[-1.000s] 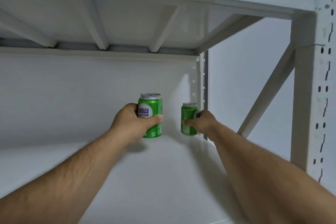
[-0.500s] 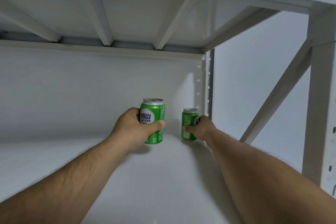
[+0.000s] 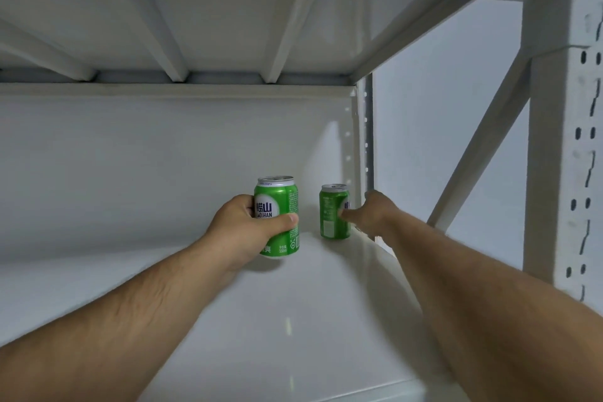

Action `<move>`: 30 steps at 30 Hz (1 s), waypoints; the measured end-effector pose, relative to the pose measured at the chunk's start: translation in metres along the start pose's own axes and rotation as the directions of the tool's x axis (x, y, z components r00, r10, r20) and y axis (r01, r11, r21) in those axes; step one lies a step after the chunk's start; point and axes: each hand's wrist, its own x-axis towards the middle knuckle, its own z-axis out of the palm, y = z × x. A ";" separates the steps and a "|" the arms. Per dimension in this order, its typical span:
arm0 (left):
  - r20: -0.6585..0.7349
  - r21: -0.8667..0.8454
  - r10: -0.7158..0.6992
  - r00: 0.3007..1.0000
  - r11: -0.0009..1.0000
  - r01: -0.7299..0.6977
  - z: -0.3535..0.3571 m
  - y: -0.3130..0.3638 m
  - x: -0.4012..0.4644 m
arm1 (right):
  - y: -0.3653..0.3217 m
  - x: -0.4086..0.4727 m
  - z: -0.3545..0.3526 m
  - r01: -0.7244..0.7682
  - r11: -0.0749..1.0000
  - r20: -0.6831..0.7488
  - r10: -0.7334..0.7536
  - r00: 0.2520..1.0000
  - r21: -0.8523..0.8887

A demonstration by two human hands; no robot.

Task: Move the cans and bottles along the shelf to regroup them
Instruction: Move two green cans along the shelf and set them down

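Observation:
Two green beer cans stand at the right end of the white shelf board (image 3: 293, 320). My left hand (image 3: 248, 232) grips the nearer can (image 3: 280, 202) around its middle, thumb across the front; whether its base touches the board I cannot tell. The farther can (image 3: 331, 215) stands upright in the back right corner. My right hand (image 3: 368, 212) holds it from its right side, thumb on the front and fingers hidden behind it.
The white shelf above (image 3: 228, 10) hangs low over the cans with ribs beneath. A perforated back post (image 3: 368, 140) stands just right of the farther can. A front post (image 3: 567, 157) and a diagonal brace (image 3: 479, 147) close the right side.
The nearer can in my left hand has come slightly toward me and down. My right hand stays on the farther can in the corner. The view has shifted a little.

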 end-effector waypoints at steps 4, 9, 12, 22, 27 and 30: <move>0.035 -0.004 0.006 0.999 1.000 -0.006 0.020 0.010 0.014 | 0.003 -0.009 -0.012 0.039 0.988 0.018 -0.037 0.999 -0.151; 0.068 0.007 -0.004 0.998 1.000 0.003 0.056 0.018 0.026 | 0.009 -0.017 -0.014 0.183 0.858 0.111 -0.148 0.983 -0.479; 0.078 0.026 -0.015 0.997 1.000 0.013 0.074 0.017 0.031 | 0.012 -0.018 -0.018 0.230 0.765 0.149 -0.175 0.973 -0.601; 0.089 0.112 -0.075 0.993 0.992 0.065 0.101 0.006 0.048 | 0.011 -0.027 -0.020 0.237 0.599 0.229 -0.090 0.969 -0.765; 0.097 0.100 -0.096 0.991 0.991 0.086 0.114 0.001 0.052 | 0.002 -0.028 -0.021 0.179 0.562 0.242 0.040 0.969 -0.808; 0.111 0.113 -0.094 0.989 0.990 0.082 0.122 0.000 0.051 | -0.002 -0.026 -0.021 0.160 0.570 0.241 0.068 0.968 -0.806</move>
